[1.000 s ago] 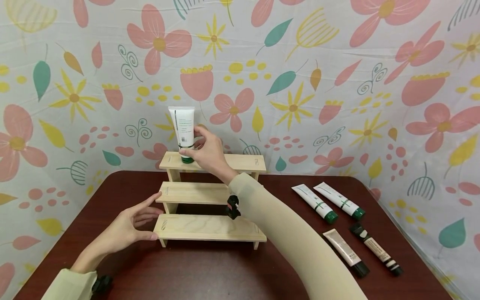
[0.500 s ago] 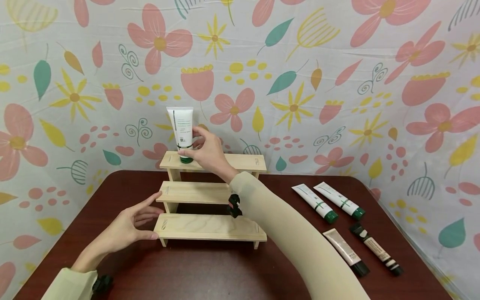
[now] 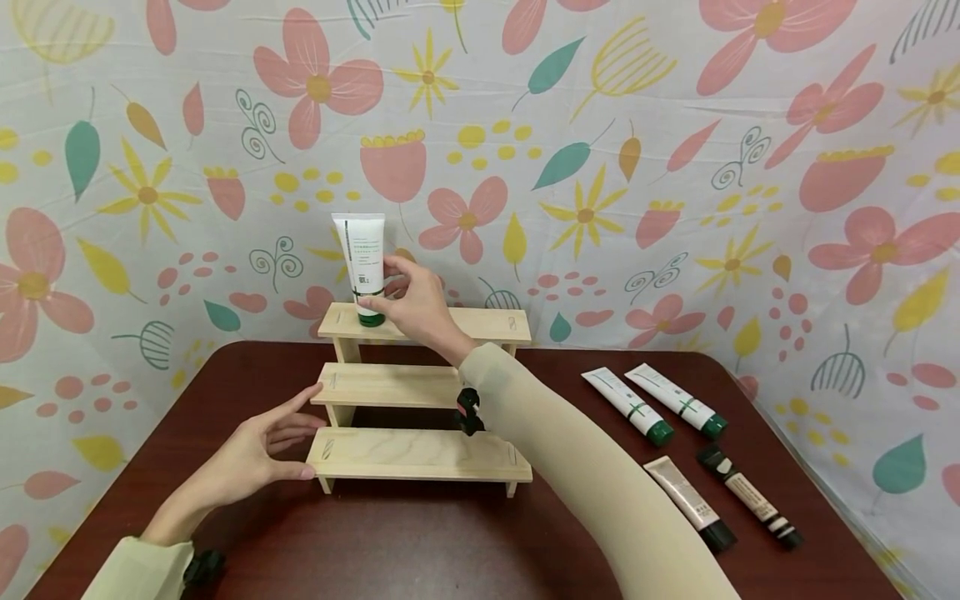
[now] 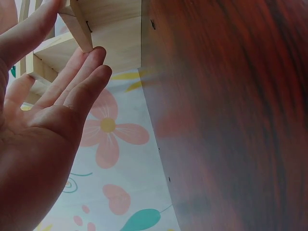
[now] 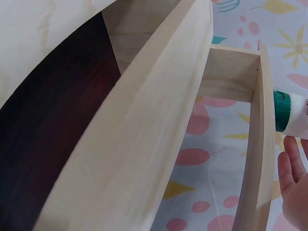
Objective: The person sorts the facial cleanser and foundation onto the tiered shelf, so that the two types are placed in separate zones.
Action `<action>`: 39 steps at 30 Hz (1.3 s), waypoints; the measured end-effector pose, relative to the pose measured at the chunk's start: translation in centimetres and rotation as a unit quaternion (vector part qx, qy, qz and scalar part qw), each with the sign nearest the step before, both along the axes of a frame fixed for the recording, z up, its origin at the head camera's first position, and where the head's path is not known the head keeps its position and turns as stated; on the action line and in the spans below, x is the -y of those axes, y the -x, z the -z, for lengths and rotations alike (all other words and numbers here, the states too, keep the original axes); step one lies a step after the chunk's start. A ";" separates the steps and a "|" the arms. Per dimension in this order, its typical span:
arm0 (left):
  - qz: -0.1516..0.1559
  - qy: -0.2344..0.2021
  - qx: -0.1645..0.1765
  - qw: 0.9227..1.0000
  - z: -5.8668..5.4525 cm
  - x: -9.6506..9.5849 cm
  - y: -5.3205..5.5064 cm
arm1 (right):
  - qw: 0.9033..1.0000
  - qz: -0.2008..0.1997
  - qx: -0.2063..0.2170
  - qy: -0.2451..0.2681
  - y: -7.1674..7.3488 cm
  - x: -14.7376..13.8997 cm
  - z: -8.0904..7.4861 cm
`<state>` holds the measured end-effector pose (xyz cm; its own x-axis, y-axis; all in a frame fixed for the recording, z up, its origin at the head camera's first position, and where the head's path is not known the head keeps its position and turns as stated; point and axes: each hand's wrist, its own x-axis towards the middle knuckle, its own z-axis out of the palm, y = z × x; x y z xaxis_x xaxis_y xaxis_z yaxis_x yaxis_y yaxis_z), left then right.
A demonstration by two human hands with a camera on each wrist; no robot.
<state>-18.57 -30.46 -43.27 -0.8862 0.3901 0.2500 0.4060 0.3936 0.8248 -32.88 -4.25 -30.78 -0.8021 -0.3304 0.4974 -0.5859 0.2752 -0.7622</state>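
A white squeeze tube (image 3: 363, 250) with a green cap stands cap-down near the left end of the top step of a three-step wooden rack (image 3: 408, 450). My right hand (image 3: 420, 307) pinches its lower part from the right side, thumb across the front. In the right wrist view the green cap (image 5: 282, 110) meets the top board, with the fingers just beside it. My left hand (image 3: 251, 454) touches the rack's left side with extended fingers, thumb at the bottom step. The left wrist view shows those fingertips (image 4: 98, 54) against the wood.
To the right on the dark red table (image 3: 360, 542) lie two white tubes with green caps, one nearer (image 3: 628, 405) and one farther tube (image 3: 678, 400). Before them are a beige tube (image 3: 688, 502) and a slimmer black-and-beige tube (image 3: 750, 498). A floral cloth (image 3: 480, 100) hangs behind.
The white tube has shifted slightly to the left on the top step, with my right hand following it. My left hand has kept its place at the rack.
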 end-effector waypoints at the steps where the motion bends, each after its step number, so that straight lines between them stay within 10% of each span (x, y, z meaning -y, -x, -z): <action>1: 0.000 0.000 0.000 1.000 0.0 0.0 0.0 | 1.000 0.000 -0.002 0.001 0.0 0.0 0.0; 25: 0.000 -0.002 0.003 1.000 0.0 -0.1 -0.1 | 0.998 -0.009 -0.003 -0.062 -0.4 -2.3 0.1; 39: 0.002 -0.005 0.001 1.000 -0.1 -0.2 -0.3 | 0.995 -0.042 -0.042 -0.084 -3.4 -8.4 -1.1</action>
<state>-18.31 -30.25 -43.13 -0.8850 0.3919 0.2516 0.4056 0.3833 0.8298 -29.53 4.13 -29.70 -0.7261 -0.4786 0.4937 -0.6721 0.3424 -0.6565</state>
